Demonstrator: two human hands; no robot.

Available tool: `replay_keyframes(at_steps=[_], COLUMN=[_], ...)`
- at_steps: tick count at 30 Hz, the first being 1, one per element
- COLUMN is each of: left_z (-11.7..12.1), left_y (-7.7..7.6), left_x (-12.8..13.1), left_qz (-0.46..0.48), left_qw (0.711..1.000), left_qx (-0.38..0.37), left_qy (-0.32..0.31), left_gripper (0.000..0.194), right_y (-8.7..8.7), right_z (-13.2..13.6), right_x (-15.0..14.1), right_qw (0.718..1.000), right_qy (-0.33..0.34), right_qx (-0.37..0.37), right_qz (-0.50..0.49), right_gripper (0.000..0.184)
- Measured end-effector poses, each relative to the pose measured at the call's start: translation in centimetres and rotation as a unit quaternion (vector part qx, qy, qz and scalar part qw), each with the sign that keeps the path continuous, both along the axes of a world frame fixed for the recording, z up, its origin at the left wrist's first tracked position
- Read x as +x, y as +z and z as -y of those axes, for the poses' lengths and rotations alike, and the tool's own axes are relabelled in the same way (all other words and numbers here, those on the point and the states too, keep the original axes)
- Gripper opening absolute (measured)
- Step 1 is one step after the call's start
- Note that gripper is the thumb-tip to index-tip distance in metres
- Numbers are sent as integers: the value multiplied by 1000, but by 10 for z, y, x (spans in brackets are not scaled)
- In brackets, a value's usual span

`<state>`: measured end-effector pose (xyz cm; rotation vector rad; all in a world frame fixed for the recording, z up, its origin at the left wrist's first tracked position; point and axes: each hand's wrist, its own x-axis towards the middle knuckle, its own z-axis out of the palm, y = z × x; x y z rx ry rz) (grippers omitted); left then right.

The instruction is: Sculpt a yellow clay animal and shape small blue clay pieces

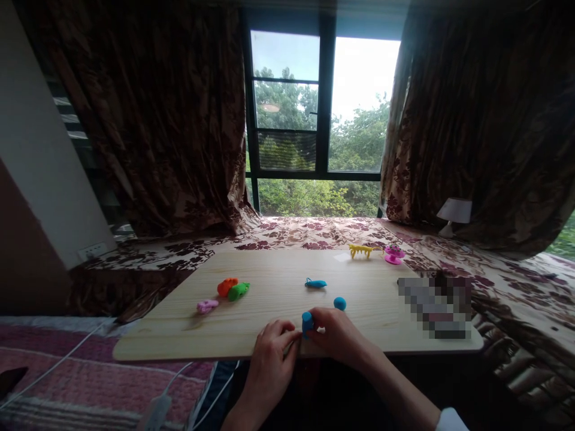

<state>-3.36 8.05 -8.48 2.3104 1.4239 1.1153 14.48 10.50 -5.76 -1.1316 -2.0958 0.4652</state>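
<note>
Near the front edge of the table, my right hand (pixel 335 332) pinches an upright blue modelling-clay piece (pixel 306 322) between thumb and fingers. Close on its left is my left hand (pixel 275 347), its fingers curled and thumb drawn in beside the piece's base; whatever lies between those fingertips is hidden. Just beyond my right hand lies a rounded blue clay lump (pixel 340 304). Farther back rests a long, pointed blue clay piece (pixel 317 284) with a thin loop at its left end.
On the table (pixel 269 269), orange (pixel 227 287), green (pixel 238 291) and pink (pixel 207 306) clay shapes lie left. A yellow legged figure (pixel 360 250) and a magenta stand-like piece (pixel 394 255) are at the back right. A pixelated patch (pixel 433 305) covers the right side.
</note>
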Motion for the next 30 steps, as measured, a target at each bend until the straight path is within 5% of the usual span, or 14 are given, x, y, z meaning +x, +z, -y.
replay_keyframes(at_steps=[16,23,30], left_z=[-3,1,3], left_y=[-12,-3,3], left_x=[12,11,13], left_qz=[20,29,56], left_qw=[997,998,998], left_qx=[39,17,-19], left_qy=[64,44,19], left_gripper=[26,19,20], right_y=[-6,9,7], right_z=[-1,-2,-2], right_x=[-1,5,-1], right_qw=[992,982,972], right_qy=[-5,36,57], right_qx=[-67,-95,-121], right_qz=[-107,-158,-194], right_gripper=[6,26,21])
